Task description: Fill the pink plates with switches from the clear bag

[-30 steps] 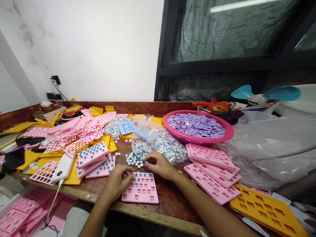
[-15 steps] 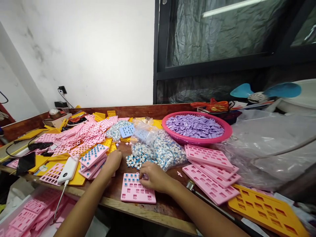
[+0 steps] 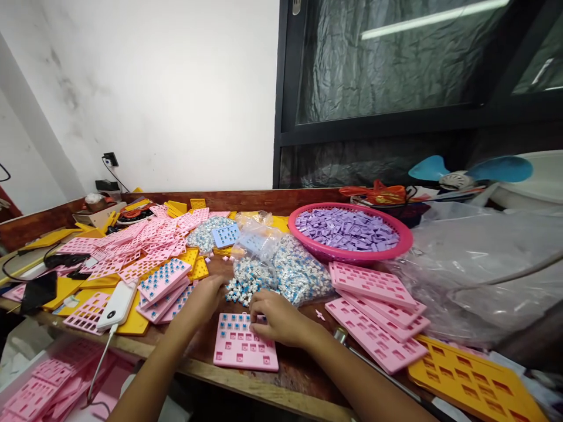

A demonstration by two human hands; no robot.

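Counts on the desk (image 3: 303, 357): two hands, left hand (image 3: 203, 296) and right hand (image 3: 275, 316); one pink plate (image 3: 244, 351) under them; one pink basket (image 3: 407, 237), purple caps (image 3: 347, 225) in it too many to count; right-side stack (image 3: 378, 305) showed about four pink plates; one yellow plate (image 3: 470, 375); one white power bank (image 3: 116, 305); one light-blue plate (image 3: 226, 234); one dark phone (image 3: 38, 291); loose switches (image 3: 246, 284) heaped, uncountable; left pile (image 3: 145, 240) of pink plates was likewise beyond counting.

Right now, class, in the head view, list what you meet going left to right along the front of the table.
From the left: black phone → white power bank → left hand → right hand → stack of pink trays → yellow tray.
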